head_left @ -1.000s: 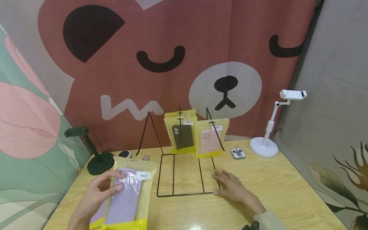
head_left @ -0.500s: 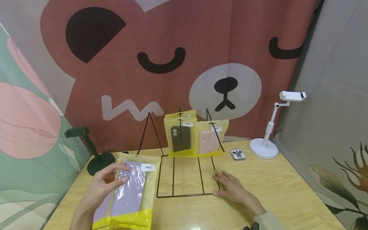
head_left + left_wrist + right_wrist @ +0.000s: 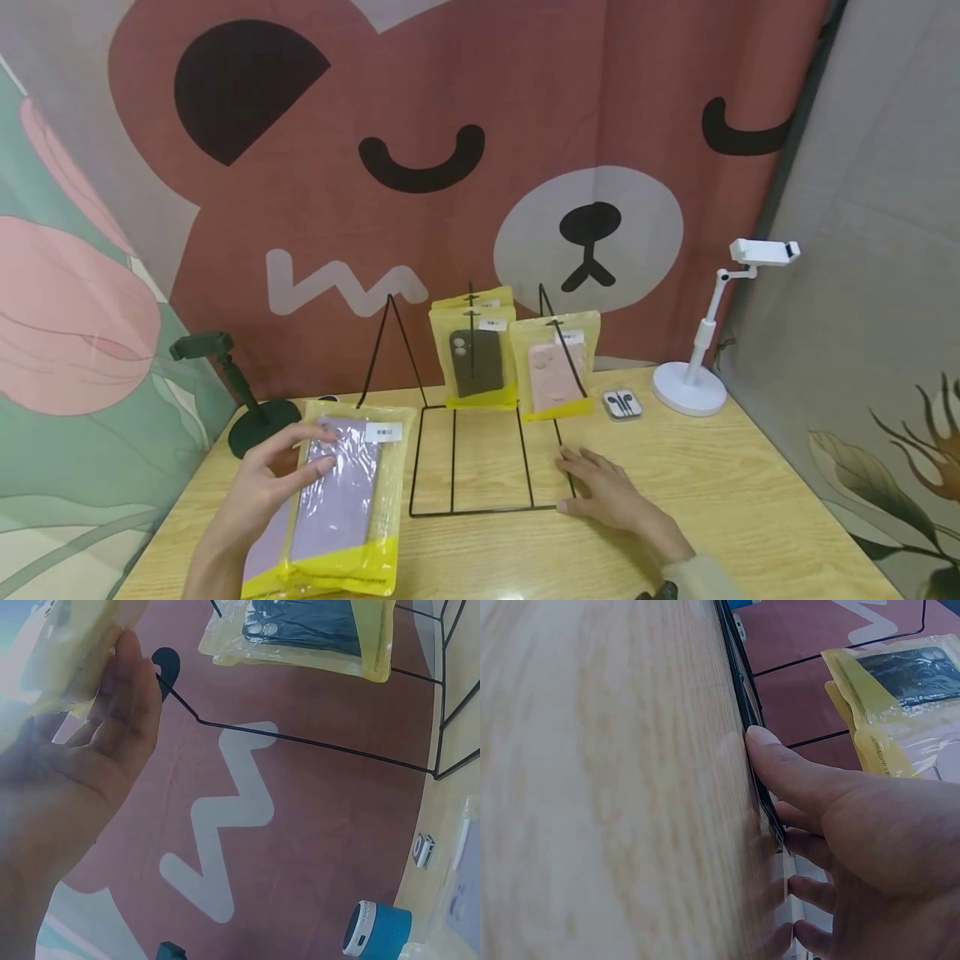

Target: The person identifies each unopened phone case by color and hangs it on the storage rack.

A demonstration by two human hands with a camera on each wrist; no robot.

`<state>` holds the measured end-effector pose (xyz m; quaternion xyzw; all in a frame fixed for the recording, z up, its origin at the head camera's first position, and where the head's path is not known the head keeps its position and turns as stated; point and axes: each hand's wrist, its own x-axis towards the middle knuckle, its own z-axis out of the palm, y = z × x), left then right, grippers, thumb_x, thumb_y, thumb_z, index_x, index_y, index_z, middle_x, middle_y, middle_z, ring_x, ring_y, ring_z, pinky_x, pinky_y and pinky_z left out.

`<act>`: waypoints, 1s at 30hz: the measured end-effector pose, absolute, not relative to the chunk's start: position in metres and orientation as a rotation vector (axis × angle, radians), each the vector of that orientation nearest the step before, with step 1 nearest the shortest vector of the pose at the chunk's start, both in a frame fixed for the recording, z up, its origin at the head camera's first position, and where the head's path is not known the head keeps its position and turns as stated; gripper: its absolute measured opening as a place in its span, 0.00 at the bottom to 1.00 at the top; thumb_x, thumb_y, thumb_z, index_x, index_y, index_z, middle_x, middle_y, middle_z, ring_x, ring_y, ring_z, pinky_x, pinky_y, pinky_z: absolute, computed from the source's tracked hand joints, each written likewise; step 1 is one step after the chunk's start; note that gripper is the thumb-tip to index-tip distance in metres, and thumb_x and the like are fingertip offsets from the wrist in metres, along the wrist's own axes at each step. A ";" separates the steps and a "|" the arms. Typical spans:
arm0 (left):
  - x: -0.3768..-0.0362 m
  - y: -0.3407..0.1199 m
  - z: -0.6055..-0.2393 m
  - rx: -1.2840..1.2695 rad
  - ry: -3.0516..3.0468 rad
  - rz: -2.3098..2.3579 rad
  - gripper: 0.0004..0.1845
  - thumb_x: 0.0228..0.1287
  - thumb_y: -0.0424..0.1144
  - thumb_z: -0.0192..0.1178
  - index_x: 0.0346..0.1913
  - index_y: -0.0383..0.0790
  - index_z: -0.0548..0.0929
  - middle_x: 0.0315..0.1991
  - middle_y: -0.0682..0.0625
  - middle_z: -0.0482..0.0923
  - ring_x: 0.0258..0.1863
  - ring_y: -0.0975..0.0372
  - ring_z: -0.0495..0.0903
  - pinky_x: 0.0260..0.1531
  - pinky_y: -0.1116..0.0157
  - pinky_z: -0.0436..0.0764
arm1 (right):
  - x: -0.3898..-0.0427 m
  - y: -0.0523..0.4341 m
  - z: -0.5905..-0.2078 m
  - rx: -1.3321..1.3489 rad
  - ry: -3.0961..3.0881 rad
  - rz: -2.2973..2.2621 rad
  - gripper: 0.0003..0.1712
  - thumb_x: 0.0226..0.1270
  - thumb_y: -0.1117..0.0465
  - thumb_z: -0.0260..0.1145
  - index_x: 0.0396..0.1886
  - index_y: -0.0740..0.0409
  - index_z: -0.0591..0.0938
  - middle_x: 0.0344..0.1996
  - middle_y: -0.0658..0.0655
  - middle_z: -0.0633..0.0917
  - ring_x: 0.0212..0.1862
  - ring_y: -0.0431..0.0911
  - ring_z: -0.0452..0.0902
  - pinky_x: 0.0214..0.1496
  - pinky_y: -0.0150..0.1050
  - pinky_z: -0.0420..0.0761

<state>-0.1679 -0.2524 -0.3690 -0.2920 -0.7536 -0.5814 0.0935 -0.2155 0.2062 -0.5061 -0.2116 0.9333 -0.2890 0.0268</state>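
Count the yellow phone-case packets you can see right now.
4, maybe more hidden. The left hand holds the purple packet; the dark packet, pink packet and rear packet hang on the wire rack.

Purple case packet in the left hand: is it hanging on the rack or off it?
Off it. The purple case packet is held by the left hand over the table, beside the wire rack.

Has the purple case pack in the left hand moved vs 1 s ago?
Yes. The purple case pack, held by the left hand, has shifted right, toward the black wire rack, whose base has not moved on the table.
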 end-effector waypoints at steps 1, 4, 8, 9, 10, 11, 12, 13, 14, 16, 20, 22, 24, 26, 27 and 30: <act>-0.168 -0.252 -0.368 -0.860 -2.245 -1.718 0.17 0.59 0.17 0.58 0.50 0.33 0.79 0.50 0.48 0.76 0.48 0.64 0.75 0.31 0.67 0.79 | -0.215 0.206 -0.506 -0.653 2.882 -0.892 0.41 0.59 0.41 0.67 0.67 0.59 0.72 0.71 0.62 0.64 0.70 0.68 0.52 0.63 0.74 0.49; -0.168 -0.251 -0.367 -0.847 -2.266 -1.696 0.17 0.60 0.18 0.58 0.51 0.33 0.79 0.50 0.48 0.76 0.47 0.63 0.75 0.31 0.67 0.80 | -0.216 0.206 -0.507 -0.648 2.881 -0.894 0.41 0.59 0.41 0.67 0.67 0.59 0.71 0.71 0.62 0.64 0.71 0.67 0.52 0.63 0.74 0.49; -0.167 -0.249 -0.365 -0.805 -2.292 -1.725 0.16 0.62 0.20 0.58 0.50 0.36 0.79 0.52 0.49 0.75 0.40 0.63 0.79 0.29 0.64 0.83 | -0.216 0.207 -0.508 -0.651 2.877 -0.905 0.41 0.59 0.41 0.67 0.67 0.59 0.72 0.71 0.61 0.64 0.71 0.67 0.52 0.63 0.73 0.50; -0.168 -0.249 -0.364 -0.810 -2.290 -1.728 0.16 0.62 0.20 0.57 0.51 0.36 0.79 0.52 0.48 0.75 0.38 0.62 0.80 0.28 0.63 0.83 | -0.217 0.207 -0.508 -0.654 2.878 -0.908 0.41 0.59 0.41 0.67 0.67 0.59 0.72 0.71 0.62 0.64 0.71 0.67 0.52 0.63 0.73 0.50; -0.168 -0.248 -0.363 -0.805 -2.290 -1.732 0.16 0.62 0.21 0.58 0.50 0.36 0.79 0.52 0.48 0.75 0.37 0.62 0.80 0.26 0.63 0.83 | -0.217 0.207 -0.508 -0.658 2.878 -0.912 0.41 0.59 0.41 0.68 0.66 0.59 0.72 0.71 0.62 0.64 0.71 0.68 0.52 0.63 0.74 0.50; -0.168 -0.248 -0.363 -0.813 -2.284 -1.738 0.16 0.62 0.21 0.58 0.50 0.36 0.79 0.52 0.48 0.75 0.37 0.62 0.80 0.26 0.63 0.83 | -0.217 0.207 -0.508 -0.661 2.878 -0.916 0.41 0.59 0.41 0.68 0.66 0.60 0.72 0.71 0.62 0.64 0.71 0.68 0.52 0.62 0.74 0.50; -0.168 -0.248 -0.362 -0.826 -2.277 -1.733 0.16 0.61 0.21 0.58 0.51 0.36 0.79 0.52 0.48 0.76 0.38 0.62 0.80 0.26 0.63 0.83 | -0.217 0.208 -0.508 -0.664 2.879 -0.918 0.41 0.59 0.42 0.68 0.66 0.60 0.72 0.71 0.62 0.64 0.70 0.68 0.52 0.62 0.74 0.50; -0.168 -0.248 -0.362 -0.841 -2.270 -1.727 0.16 0.61 0.20 0.58 0.51 0.35 0.79 0.52 0.47 0.76 0.39 0.62 0.79 0.26 0.64 0.82 | -0.216 0.208 -0.508 -0.666 2.877 -0.921 0.41 0.59 0.42 0.68 0.66 0.60 0.72 0.71 0.62 0.64 0.70 0.68 0.52 0.62 0.74 0.50; -0.168 -0.248 -0.362 -0.852 -2.264 -1.715 0.16 0.61 0.20 0.58 0.51 0.35 0.79 0.52 0.47 0.77 0.42 0.62 0.78 0.27 0.65 0.82 | -0.216 0.208 -0.508 -0.667 2.876 -0.923 0.41 0.59 0.42 0.68 0.66 0.60 0.72 0.71 0.63 0.64 0.70 0.68 0.52 0.62 0.75 0.50; -0.167 -0.249 -0.364 -0.859 -2.257 -1.703 0.16 0.60 0.19 0.58 0.50 0.34 0.79 0.51 0.48 0.77 0.46 0.64 0.76 0.30 0.67 0.80 | -0.216 0.208 -0.507 -0.668 2.871 -0.925 0.41 0.59 0.41 0.67 0.66 0.60 0.72 0.71 0.63 0.64 0.70 0.68 0.52 0.62 0.75 0.50; -0.166 -0.251 -0.367 -0.911 -2.206 -1.717 0.17 0.58 0.16 0.57 0.50 0.31 0.79 0.50 0.51 0.78 0.50 0.65 0.75 0.35 0.70 0.79 | -0.215 0.207 -0.507 -0.671 2.873 -0.921 0.41 0.59 0.41 0.68 0.66 0.60 0.72 0.71 0.63 0.64 0.70 0.68 0.52 0.62 0.74 0.50; -0.167 -0.251 -0.370 -0.977 -2.138 -1.734 0.19 0.57 0.13 0.56 0.50 0.29 0.78 0.50 0.49 0.78 0.51 0.64 0.75 0.38 0.71 0.78 | -0.215 0.208 -0.507 -0.675 2.880 -0.917 0.41 0.59 0.42 0.68 0.66 0.60 0.72 0.70 0.63 0.64 0.70 0.68 0.52 0.63 0.74 0.50; -0.167 -0.252 -0.371 -1.028 -2.090 -1.746 0.19 0.56 0.12 0.55 0.50 0.27 0.78 0.50 0.47 0.78 0.51 0.63 0.75 0.40 0.71 0.77 | -0.215 0.208 -0.508 -0.678 2.886 -0.914 0.41 0.59 0.41 0.68 0.66 0.60 0.72 0.71 0.63 0.64 0.70 0.68 0.52 0.63 0.73 0.51; -0.168 -0.252 -0.371 -1.053 -2.067 -1.752 0.20 0.55 0.11 0.54 0.50 0.27 0.78 0.49 0.46 0.78 0.51 0.62 0.75 0.41 0.71 0.77 | -0.216 0.208 -0.508 -0.682 2.884 -0.916 0.41 0.59 0.41 0.67 0.66 0.60 0.72 0.71 0.63 0.64 0.70 0.68 0.52 0.63 0.73 0.50; -0.168 -0.252 -0.371 -1.047 -2.073 -1.753 0.20 0.56 0.11 0.54 0.50 0.27 0.78 0.49 0.46 0.78 0.51 0.62 0.75 0.41 0.71 0.77 | -0.216 0.208 -0.507 -0.684 2.882 -0.918 0.41 0.59 0.41 0.67 0.66 0.60 0.72 0.71 0.63 0.64 0.70 0.68 0.52 0.63 0.73 0.50; -0.167 -0.253 -0.370 -1.034 -2.084 -1.750 0.20 0.56 0.12 0.53 0.50 0.28 0.78 0.50 0.46 0.78 0.51 0.62 0.74 0.42 0.71 0.76 | -0.215 0.208 -0.507 -0.684 2.876 -0.925 0.41 0.60 0.42 0.67 0.66 0.61 0.72 0.71 0.63 0.64 0.70 0.69 0.52 0.62 0.74 0.50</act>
